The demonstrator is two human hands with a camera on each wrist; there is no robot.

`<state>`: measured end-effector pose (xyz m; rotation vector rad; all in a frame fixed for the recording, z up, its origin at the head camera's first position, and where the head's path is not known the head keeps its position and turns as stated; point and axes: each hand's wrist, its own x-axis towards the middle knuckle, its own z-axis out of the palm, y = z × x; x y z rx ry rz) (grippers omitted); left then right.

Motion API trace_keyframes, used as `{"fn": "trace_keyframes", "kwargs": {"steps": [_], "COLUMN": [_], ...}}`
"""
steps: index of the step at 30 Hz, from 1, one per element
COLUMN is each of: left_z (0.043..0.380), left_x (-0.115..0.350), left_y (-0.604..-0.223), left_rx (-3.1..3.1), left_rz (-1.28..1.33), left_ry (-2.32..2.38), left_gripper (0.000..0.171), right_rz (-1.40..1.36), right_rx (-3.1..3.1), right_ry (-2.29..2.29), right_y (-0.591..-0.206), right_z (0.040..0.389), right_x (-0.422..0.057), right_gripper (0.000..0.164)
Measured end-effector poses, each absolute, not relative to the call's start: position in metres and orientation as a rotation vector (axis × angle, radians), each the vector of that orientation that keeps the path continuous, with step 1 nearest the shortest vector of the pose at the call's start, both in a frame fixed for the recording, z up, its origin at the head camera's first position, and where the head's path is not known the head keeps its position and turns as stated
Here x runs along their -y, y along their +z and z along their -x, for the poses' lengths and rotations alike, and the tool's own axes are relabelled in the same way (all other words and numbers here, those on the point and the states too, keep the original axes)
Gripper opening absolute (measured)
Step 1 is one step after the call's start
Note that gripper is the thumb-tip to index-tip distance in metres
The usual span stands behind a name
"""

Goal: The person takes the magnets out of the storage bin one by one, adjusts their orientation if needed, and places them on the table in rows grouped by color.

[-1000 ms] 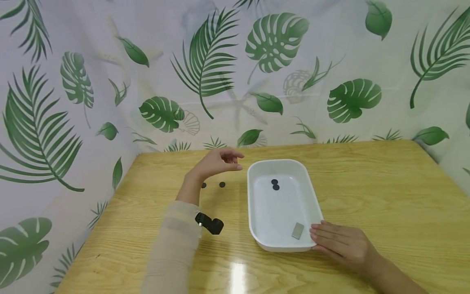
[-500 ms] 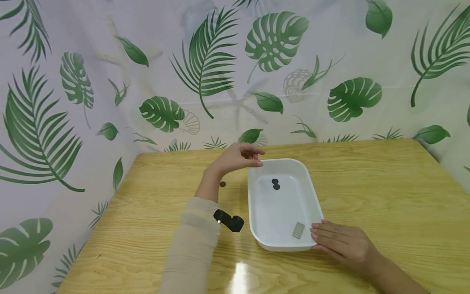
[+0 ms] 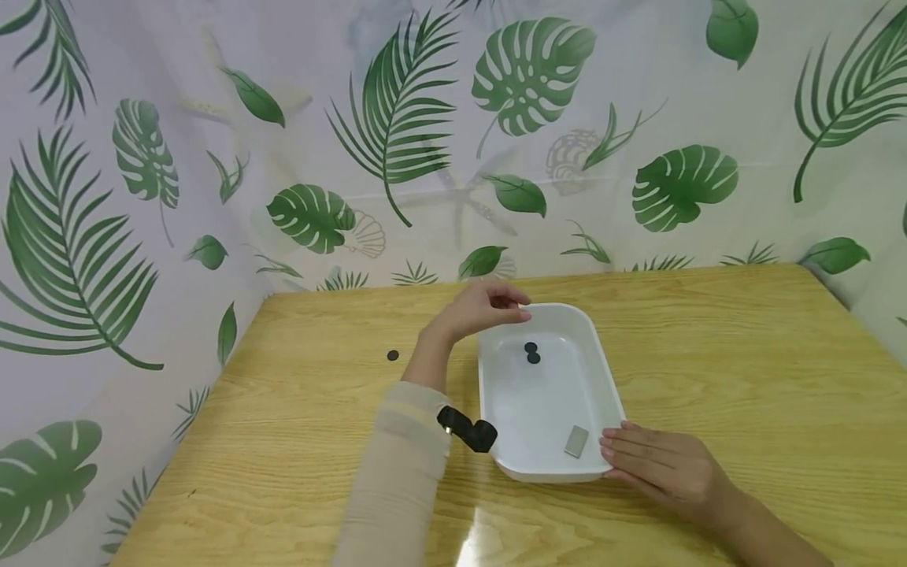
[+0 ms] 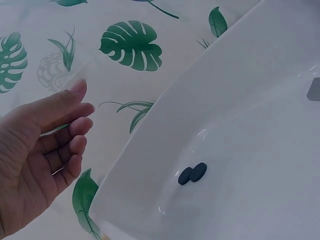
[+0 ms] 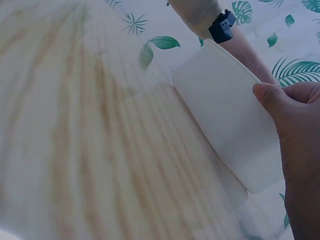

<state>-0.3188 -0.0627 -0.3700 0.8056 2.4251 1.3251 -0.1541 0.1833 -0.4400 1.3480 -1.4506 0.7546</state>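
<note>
A white rectangular tray (image 3: 551,404) stands on the wooden table. Two black round discs (image 3: 533,353) lie side by side in its far half, and a small grey rectangular block (image 3: 577,441) lies near its front right corner. My right hand (image 3: 666,465) holds this corner, with the thumb (image 5: 267,95) at the rim in the right wrist view. At the far left corner, my left hand (image 3: 485,309) overlaps the rim in the head view. Its fingers (image 4: 65,142) are loosely curled, with nothing visible between them and the thumb. Another black disc (image 3: 393,355) rests on the table, left of this arm.
The wooden table (image 3: 737,354) reaches back to a white cloth (image 3: 439,102) printed with green leaves. A black wrist camera (image 3: 469,429) on the left sleeve overlaps the tray's left edge in the head view.
My left hand has moved right, from beside the tray to over its far left rim. The arm now hides one table disc and uncovers the other. My right hand stays on its corner.
</note>
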Motion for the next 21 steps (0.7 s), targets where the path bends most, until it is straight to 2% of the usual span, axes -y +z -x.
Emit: {"fn": "trace_keyframes", "kwargs": {"steps": [21], "left_z": [0.32], "left_x": [0.036], "left_y": [-0.409], "left_rx": [-2.425], "left_rz": [-0.707], "left_ry": [1.313], "left_gripper": [0.03], "right_rz": [-1.355], "right_rx": [1.453], "right_ry": [0.758], "right_y": [-0.443], "right_z": [0.155], "right_x": [-0.184], "right_gripper": [0.021]}}
